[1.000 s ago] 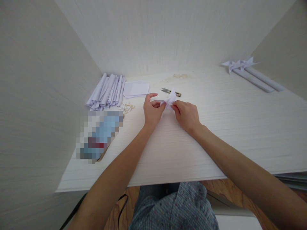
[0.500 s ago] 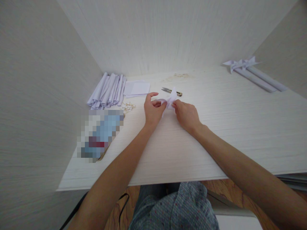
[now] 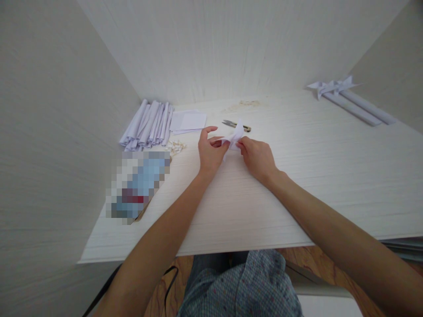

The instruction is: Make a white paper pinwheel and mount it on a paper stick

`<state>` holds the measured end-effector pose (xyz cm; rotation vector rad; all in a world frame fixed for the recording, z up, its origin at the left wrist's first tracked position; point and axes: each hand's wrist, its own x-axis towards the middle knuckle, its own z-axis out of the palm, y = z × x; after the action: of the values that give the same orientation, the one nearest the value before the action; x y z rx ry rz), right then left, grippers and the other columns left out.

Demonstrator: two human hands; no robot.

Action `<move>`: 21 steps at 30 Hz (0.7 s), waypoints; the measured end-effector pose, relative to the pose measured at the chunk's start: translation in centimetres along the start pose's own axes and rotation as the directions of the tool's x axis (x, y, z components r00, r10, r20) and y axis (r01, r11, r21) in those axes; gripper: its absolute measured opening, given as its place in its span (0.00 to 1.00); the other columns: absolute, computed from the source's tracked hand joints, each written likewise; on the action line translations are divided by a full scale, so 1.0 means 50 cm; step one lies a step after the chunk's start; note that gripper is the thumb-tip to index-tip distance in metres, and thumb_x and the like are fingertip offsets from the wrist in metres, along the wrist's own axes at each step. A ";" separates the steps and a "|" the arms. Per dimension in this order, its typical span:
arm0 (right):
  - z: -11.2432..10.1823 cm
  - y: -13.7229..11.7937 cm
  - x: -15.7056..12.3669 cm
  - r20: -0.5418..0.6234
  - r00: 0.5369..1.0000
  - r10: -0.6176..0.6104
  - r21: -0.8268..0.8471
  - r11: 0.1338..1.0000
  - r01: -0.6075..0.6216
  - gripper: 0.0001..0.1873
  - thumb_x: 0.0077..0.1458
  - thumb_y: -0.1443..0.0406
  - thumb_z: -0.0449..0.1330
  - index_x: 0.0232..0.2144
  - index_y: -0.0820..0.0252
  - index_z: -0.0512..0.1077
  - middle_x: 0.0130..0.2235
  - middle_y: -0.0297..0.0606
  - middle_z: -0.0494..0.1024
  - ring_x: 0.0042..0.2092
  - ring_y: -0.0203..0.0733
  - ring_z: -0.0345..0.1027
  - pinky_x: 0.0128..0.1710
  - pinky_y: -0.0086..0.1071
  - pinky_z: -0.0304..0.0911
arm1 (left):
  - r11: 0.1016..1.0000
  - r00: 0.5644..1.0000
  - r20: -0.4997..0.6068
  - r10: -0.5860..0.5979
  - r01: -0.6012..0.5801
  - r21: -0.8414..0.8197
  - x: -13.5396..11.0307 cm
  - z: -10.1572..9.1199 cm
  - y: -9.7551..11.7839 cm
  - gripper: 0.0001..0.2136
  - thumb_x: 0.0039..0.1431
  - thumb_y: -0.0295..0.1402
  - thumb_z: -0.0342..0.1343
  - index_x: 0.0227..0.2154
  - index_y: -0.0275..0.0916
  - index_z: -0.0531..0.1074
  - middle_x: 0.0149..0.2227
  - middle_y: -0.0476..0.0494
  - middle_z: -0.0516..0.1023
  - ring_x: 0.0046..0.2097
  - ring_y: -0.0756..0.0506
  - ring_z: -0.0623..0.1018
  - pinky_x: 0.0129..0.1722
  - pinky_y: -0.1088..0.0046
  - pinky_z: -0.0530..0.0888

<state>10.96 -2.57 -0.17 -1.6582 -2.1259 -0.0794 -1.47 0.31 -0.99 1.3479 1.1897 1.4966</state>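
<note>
A small folded piece of white paper (image 3: 235, 136) is pinched between both hands just above the white table (image 3: 297, 176). My left hand (image 3: 210, 153) grips its left side with thumb and fingers, the index finger raised. My right hand (image 3: 257, 157) pinches its right side with curled fingers. Small snips (image 3: 236, 125) lie on the table just behind the paper.
A pile of rolled paper tubes (image 3: 148, 124) lies at the back left beside flat paper sheets (image 3: 189, 121) and several small pale pieces (image 3: 176, 147). A blurred-out package (image 3: 137, 184) sits at the left. Two paper rolls with folded tops (image 3: 350, 99) lie at the back right. Walls enclose three sides.
The hands have stayed in place. The fingers have shifted slightly on the paper, which is now folded a little tighter between them.
</note>
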 end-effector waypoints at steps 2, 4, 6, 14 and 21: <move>-0.003 -0.002 0.000 0.003 1.000 0.015 0.015 1.000 -0.015 0.13 0.58 0.67 0.44 0.33 0.63 0.68 0.30 0.42 0.76 0.29 0.39 0.67 0.26 0.30 0.49 | 1.000 1.000 -0.003 -0.002 0.002 0.006 0.000 0.000 0.001 0.20 0.37 0.22 0.57 0.35 0.42 0.59 0.25 0.54 0.72 0.26 0.52 0.75 0.29 0.76 0.71; -0.006 -0.004 0.001 0.002 0.999 0.033 0.021 0.999 -0.033 0.12 0.58 0.66 0.45 0.33 0.63 0.68 0.30 0.42 0.76 0.29 0.40 0.67 0.26 0.30 0.50 | 1.000 1.000 0.002 0.000 0.000 0.018 0.000 0.000 0.001 0.19 0.38 0.22 0.56 0.35 0.41 0.59 0.25 0.53 0.72 0.27 0.52 0.75 0.29 0.76 0.71; -0.008 -0.005 0.000 0.000 0.999 0.045 0.017 0.999 -0.045 0.11 0.57 0.66 0.46 0.33 0.63 0.68 0.30 0.42 0.76 0.29 0.40 0.67 0.26 0.30 0.49 | 1.000 1.000 0.010 -0.002 0.002 0.030 0.000 -0.001 0.001 0.19 0.38 0.22 0.56 0.35 0.41 0.59 0.26 0.52 0.73 0.27 0.51 0.76 0.30 0.75 0.71; -0.002 -0.003 -0.002 0.008 1.000 0.002 -0.037 0.999 -0.002 0.14 0.58 0.68 0.44 0.32 0.63 0.68 0.31 0.43 0.77 0.29 0.40 0.67 0.26 0.31 0.48 | 0.999 0.999 0.006 -0.034 0.034 0.010 0.000 0.000 0.001 0.20 0.38 0.22 0.56 0.36 0.41 0.59 0.24 0.54 0.72 0.27 0.51 0.75 0.29 0.75 0.71; -0.003 -0.004 -0.001 -0.007 1.000 0.001 -0.045 0.999 -0.001 0.12 0.58 0.66 0.45 0.33 0.64 0.68 0.31 0.42 0.77 0.29 0.40 0.67 0.25 0.30 0.47 | 0.999 0.999 0.010 -0.040 0.040 0.007 -0.002 0.000 0.004 0.19 0.38 0.22 0.56 0.35 0.41 0.59 0.24 0.54 0.72 0.26 0.52 0.75 0.29 0.76 0.71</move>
<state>10.86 -2.71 0.01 -1.6820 -2.1326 -0.1337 -1.44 0.19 -0.83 1.3270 1.2089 1.4571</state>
